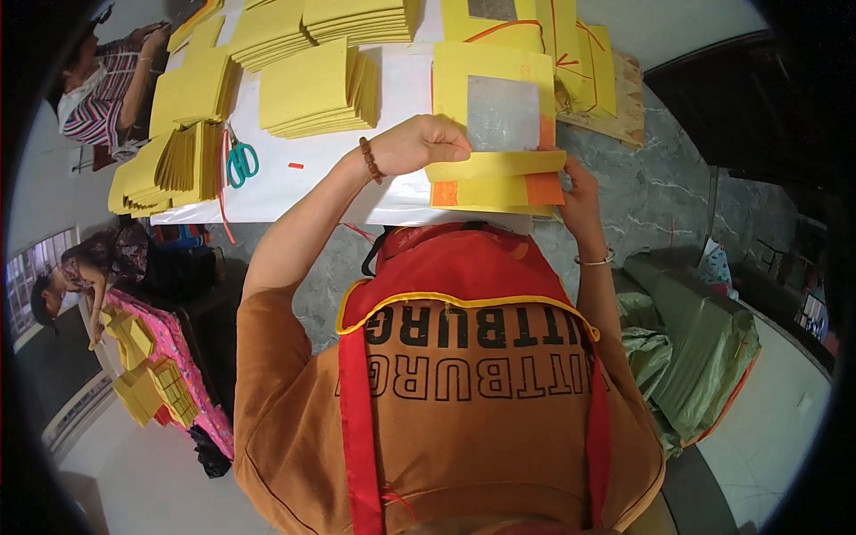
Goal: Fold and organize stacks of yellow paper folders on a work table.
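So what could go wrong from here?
The yellow strip might crease crooked, since the left hand pinches it toward one end while the right hand is at the other. The fanned yellow stack by the white table's near edge could be knocked off. The red string hanging over that edge could snag.

Scissors (242, 164) on table (276, 193) | paper stack (305, 89) right of scissors | sheet (499, 163) right of stack
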The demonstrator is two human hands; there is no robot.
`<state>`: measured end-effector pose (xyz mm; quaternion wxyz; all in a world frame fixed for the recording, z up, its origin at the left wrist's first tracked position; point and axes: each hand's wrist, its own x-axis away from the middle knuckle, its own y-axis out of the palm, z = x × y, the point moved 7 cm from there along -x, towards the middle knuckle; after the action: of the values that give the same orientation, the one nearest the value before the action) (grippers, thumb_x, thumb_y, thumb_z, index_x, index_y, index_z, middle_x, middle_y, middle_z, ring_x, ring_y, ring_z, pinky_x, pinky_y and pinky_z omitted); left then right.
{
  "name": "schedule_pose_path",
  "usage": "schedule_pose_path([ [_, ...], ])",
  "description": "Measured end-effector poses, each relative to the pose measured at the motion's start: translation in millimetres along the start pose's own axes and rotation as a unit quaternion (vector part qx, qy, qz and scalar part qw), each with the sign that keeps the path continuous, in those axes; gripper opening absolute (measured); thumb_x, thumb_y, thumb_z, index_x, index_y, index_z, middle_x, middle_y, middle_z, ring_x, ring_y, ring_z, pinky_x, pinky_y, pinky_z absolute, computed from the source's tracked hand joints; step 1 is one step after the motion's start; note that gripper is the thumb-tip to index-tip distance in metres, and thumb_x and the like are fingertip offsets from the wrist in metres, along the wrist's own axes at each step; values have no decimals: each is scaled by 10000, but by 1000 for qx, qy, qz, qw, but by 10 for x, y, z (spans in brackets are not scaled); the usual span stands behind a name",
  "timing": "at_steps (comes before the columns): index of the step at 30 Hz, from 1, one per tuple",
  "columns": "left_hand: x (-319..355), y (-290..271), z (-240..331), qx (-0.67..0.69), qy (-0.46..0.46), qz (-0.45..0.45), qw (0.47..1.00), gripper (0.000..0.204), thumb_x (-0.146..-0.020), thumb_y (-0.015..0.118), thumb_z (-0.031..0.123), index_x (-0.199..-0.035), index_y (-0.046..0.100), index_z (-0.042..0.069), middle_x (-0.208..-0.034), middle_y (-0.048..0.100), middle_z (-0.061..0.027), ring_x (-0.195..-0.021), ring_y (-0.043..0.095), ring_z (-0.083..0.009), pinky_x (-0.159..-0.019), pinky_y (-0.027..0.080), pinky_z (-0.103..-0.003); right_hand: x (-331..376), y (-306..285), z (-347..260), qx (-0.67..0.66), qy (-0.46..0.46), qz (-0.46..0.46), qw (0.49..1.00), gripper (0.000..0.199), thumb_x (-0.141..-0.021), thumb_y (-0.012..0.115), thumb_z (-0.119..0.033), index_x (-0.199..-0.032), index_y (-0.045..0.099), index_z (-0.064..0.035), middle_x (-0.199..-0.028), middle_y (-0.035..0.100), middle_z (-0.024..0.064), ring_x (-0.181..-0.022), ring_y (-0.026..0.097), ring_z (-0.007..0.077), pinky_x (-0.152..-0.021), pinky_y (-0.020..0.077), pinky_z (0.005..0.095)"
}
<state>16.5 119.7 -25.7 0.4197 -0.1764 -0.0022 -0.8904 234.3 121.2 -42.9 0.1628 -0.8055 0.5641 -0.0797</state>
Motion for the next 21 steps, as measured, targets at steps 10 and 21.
schedule_pose_path([
  [10,46,22,2,0,17,33,999,225,-894,560,190,-946,612,-23,-820,585,-20,-799,515,-88,-759,433,-245,-8,7,-50,0,-12,-4,1000,380,-761,654,-64,-1133,579,-43,-1097,627,90,-1010,592,190,-866,450,294],
  [21,71,27,21,18,14,35,999,216,-897,558,191,-954,615,-10,-810,602,7,-792,512,-61,-760,433,-233,-5,12,-42,-19,4,-7,1000,405,-776,669,-91,-1163,560,-42,-1136,607,68,-1061,550,161,-926,410,296],
])
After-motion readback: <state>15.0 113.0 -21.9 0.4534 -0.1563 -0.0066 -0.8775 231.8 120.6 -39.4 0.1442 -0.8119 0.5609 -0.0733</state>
